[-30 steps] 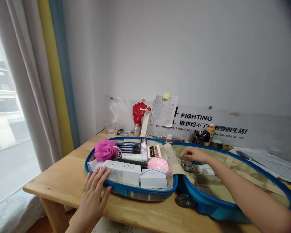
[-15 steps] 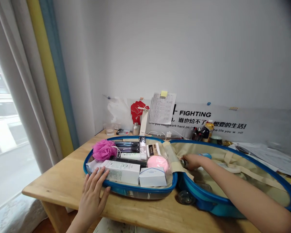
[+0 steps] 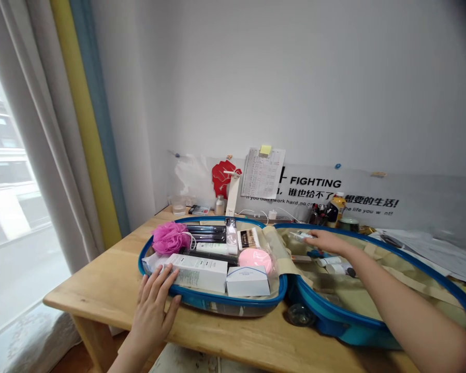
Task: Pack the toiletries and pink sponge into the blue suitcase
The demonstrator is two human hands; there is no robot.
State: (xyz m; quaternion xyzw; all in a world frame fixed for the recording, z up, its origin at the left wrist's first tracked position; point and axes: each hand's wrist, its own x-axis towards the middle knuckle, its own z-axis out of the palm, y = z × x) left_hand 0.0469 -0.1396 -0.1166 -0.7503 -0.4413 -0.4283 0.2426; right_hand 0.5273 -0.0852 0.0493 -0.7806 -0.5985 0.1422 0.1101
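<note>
A blue suitcase (image 3: pixel 233 299) lies open in two halves. My left hand (image 3: pixel 155 300) rests with spread fingers on its left front rim, fingertips at a long white box (image 3: pixel 202 273). That half also holds a pink mesh sponge (image 3: pixel 171 238), a pink round case (image 3: pixel 255 260), a smaller white box (image 3: pixel 248 282), cotton swabs (image 3: pixel 248 238) and dark packaged sticks (image 3: pixel 206 232). Over the right half, my right hand (image 3: pixel 322 241) pinches a small white tube (image 3: pixel 302 235) near the back rim. Below it lie white bottles (image 3: pixel 329 261) and a small flat box (image 3: pixel 301 258).
The suitcase stands on a wooden table (image 3: pixel 101 269). Behind it are a yellow bottle (image 3: pixel 337 207), a small jar (image 3: pixel 219 204), a clear cup (image 3: pixel 178 207) and white cables. Papers (image 3: pixel 423 248) lie at the right. Curtains (image 3: pixel 75 103) hang at the left.
My right hand has moved up and back from the middle fold, and now holds a white tube. The white bottles below it have come into view. My left hand remains on the rim.
</note>
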